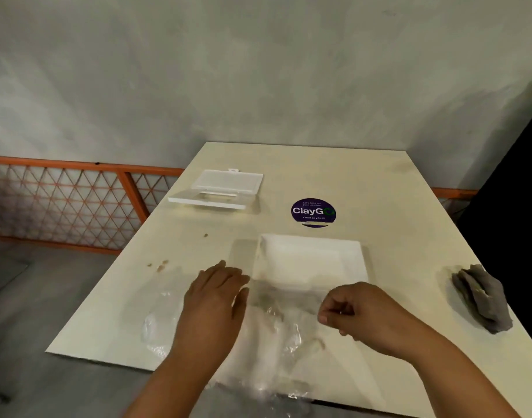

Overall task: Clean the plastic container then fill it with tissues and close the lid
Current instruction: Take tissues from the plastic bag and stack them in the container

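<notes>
Crinkled clear plastic wrap [277, 342] lies under my hands at the table's [379, 191] near edge.
My left hand [213, 300] rests flat and relaxed on it; my right hand [353, 312] pinches the wrap between curled fingers. White tissues [311, 260] sit just beyond; the plastic container [221, 188] stands open at the far left, a grey cloth [481, 297] well right.

We count one open plastic container [219, 188] far left on the surface [364, 182]; one stack of white tissues [311, 260] in the middle; one sheet of clear plastic wrap [270, 333] near us; one grey cloth [481, 300] at right; one round purple sticker [313, 212]; two hands, left hand [213, 300] and right hand [358, 315].
</notes>
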